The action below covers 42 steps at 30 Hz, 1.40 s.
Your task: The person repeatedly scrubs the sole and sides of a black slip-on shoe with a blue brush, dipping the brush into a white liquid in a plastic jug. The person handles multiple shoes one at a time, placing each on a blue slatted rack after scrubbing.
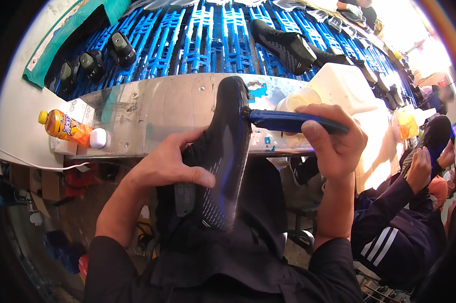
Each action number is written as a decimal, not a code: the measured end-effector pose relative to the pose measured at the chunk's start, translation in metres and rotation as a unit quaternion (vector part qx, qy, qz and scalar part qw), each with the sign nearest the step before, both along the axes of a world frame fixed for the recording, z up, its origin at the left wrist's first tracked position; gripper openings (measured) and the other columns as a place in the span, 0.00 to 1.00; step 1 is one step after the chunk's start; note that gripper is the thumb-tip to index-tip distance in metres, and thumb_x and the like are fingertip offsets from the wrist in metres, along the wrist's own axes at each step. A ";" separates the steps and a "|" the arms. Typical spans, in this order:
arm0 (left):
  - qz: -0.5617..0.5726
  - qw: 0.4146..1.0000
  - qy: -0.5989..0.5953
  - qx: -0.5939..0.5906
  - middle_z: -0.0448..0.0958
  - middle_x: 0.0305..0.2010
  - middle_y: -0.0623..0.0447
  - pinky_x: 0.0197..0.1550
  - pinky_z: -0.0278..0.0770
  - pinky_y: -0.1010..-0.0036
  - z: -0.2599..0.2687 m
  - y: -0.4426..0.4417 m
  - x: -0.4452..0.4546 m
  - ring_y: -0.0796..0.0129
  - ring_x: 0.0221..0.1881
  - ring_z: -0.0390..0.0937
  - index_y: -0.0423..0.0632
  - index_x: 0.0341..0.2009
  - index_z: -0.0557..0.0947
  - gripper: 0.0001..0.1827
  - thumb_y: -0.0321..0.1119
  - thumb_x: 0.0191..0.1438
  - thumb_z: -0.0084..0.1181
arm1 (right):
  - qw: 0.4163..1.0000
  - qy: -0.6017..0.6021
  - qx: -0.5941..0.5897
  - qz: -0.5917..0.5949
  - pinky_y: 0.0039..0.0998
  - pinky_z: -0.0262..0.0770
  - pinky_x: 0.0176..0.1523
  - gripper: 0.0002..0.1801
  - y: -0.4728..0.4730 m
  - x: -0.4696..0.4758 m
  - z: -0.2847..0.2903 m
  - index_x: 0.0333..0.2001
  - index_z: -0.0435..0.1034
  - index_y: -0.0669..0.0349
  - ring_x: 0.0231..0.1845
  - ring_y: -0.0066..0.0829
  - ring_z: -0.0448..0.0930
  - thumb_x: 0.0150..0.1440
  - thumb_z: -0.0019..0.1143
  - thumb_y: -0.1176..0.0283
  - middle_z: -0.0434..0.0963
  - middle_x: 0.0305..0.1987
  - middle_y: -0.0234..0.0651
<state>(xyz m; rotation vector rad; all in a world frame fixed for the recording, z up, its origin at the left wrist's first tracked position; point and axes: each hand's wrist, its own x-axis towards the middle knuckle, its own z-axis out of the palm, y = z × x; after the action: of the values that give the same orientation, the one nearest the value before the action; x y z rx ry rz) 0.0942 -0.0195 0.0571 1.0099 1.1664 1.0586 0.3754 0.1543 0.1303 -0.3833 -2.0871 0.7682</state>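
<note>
A black knit shoe upper (224, 151) on a shoe last is held on its side above my lap, its edge facing right. My left hand (178, 163) grips it around the ankle opening, thumb across the side. In my right hand (334, 140) is a brush with a blue handle (292, 120); its dark bristles touch the edge of the shoe near the top end. The grey-green top of the last (184, 199) shows below my left hand.
Beyond the metal-topped ledge (156, 110) runs a blue roller conveyor (201, 45) with black shoes (285, 47). A white plastic container (339, 89) and a tub stand at right, an orange drink bottle (67, 128) at left. A co-worker's hand (420, 170) holds another shoe nearby.
</note>
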 end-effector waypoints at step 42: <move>0.156 0.973 -0.163 -0.046 0.88 0.52 0.47 0.53 0.89 0.69 -0.020 -0.011 -0.029 0.65 0.48 0.89 0.34 0.61 0.82 0.33 0.52 0.68 0.72 | 0.987 -0.106 -0.056 0.105 0.28 0.86 0.43 0.11 -0.051 0.003 0.006 0.44 0.86 0.68 0.35 0.32 0.93 0.56 0.79 0.78 0.92 0.37 0.42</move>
<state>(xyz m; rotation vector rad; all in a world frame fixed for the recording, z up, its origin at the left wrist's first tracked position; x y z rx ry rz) 0.0651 -0.0309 0.0366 0.5605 1.1098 1.3478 0.3788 0.1036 0.1368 -0.3192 -2.3150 1.0105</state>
